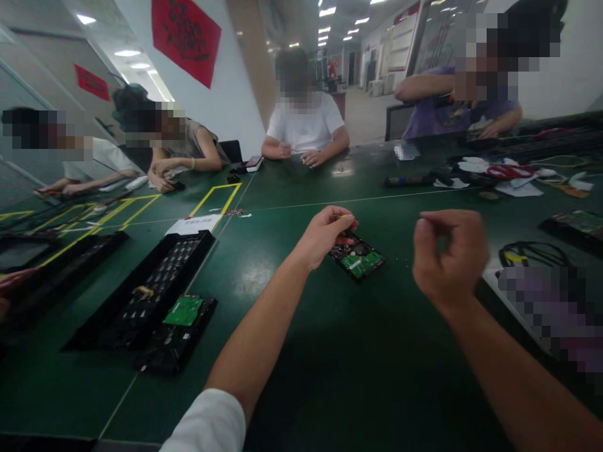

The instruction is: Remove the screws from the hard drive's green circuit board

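A hard drive with a green circuit board (362, 262) lies on the dark green table in front of me. At its far left corner is my left hand (328, 233), with thumb and fingers pinched together; what they hold, if anything, is too small to tell. Right of the drive and raised above the table, my right hand (450, 254) has its thumb and forefinger tips pressed together, and anything between them is hidden. Small bits lie on the table between the drive and my right hand.
On the left, a long black tray (155, 282) stands beside another drive (181, 326). A blurred-out device (551, 314), a black cable (532, 254) and another board (577, 226) are at the right. Tools and papers lie at the back right. Several people sit around the table.
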Tool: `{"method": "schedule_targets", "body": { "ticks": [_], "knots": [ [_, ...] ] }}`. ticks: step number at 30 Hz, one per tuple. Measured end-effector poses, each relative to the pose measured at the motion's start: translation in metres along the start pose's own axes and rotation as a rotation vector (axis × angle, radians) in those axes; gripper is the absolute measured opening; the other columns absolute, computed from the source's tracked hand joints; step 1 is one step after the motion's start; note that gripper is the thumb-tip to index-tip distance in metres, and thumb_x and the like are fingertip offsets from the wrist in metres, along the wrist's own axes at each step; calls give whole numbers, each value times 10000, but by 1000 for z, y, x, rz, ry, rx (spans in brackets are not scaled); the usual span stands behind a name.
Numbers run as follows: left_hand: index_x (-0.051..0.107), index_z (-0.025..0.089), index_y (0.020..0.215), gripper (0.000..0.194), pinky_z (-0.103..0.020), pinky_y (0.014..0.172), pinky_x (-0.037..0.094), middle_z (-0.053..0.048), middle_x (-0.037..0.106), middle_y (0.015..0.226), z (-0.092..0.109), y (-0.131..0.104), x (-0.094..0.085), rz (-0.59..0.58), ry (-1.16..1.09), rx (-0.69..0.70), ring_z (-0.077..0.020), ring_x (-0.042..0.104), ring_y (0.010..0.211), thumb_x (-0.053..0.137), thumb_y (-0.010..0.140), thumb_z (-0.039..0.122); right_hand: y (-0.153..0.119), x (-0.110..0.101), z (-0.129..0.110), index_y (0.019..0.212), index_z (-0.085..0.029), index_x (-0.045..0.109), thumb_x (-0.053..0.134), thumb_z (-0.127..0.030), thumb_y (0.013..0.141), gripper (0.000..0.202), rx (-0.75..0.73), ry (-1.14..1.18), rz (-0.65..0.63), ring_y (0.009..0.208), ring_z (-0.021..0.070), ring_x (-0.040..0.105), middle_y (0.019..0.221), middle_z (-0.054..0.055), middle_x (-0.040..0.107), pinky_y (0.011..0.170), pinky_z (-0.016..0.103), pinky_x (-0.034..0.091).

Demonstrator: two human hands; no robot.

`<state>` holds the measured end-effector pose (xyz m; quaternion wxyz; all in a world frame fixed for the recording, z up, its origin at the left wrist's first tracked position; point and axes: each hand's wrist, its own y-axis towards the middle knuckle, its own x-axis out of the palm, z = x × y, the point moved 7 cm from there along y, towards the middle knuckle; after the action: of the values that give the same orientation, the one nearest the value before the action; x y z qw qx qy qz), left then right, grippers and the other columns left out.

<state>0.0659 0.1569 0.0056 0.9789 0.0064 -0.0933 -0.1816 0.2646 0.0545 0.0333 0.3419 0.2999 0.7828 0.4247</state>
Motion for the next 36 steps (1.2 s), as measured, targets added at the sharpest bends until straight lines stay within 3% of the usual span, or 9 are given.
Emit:
{"method": "schedule_targets", "body": {
  "ticks": [2,6,12,16,22,27,32,36],
  "knots": [
    [643,166,962,152,-276,735,596,-73,685,978,0,-1,1,0,-24,-16,-175,655,936,742,907,268,-18,15,7,1058,-180,667,598,-270,1022,119,-30,-33,-61,868,207,647,963,73,681,787,367,558],
    [716,151,892,74,-242,699,586,-76,662,999,4,-2,-1,33,21,13,-168,617,923,694,900,222,-60,64,29,1124,-182,661,531,-299,1030,199,46,-60,-503,807,201,633,1107,119,642,725,359,541],
    [747,165,983,126,-277,710,606,-72,653,971,2,-2,3,-13,-12,3,-180,619,922,658,904,206,-83,74,63,1309,-173,626,525,-368,1024,359,302,-174,-713,827,215,648,1269,156,584,760,396,548],
    [720,167,962,116,-284,771,602,-72,668,966,1,-2,6,-31,-68,19,-176,644,946,621,938,224,-93,78,68,1367,-174,612,507,-399,1041,409,392,-133,-756,899,238,667,1205,147,627,807,398,549],
    [740,173,933,201,-223,671,545,-65,682,995,-2,0,2,4,50,74,-168,630,917,732,906,372,-96,84,65,1381,-141,615,503,-412,1042,448,421,-163,-781,1003,282,671,1273,181,624,873,428,538],
    [774,185,969,229,-190,623,507,-63,710,1033,-3,1,-2,25,154,88,-156,621,901,737,901,400,-96,84,66,1331,-148,646,542,-423,1019,429,433,-147,-755,925,257,674,1271,176,621,820,406,542],
    [688,175,998,226,-238,632,563,-76,703,932,-5,1,-1,13,33,21,-192,670,910,729,911,380,-97,83,67,1310,-145,664,585,-389,993,408,401,-84,-719,891,254,671,1197,168,630,786,396,542],
    [624,171,959,224,-305,702,615,-108,724,981,-10,2,0,-7,-99,-40,-216,694,952,726,908,364,-97,85,69,1328,-151,654,582,-398,997,420,402,-45,-734,879,241,665,1198,161,624,772,392,546]
  ]
}}
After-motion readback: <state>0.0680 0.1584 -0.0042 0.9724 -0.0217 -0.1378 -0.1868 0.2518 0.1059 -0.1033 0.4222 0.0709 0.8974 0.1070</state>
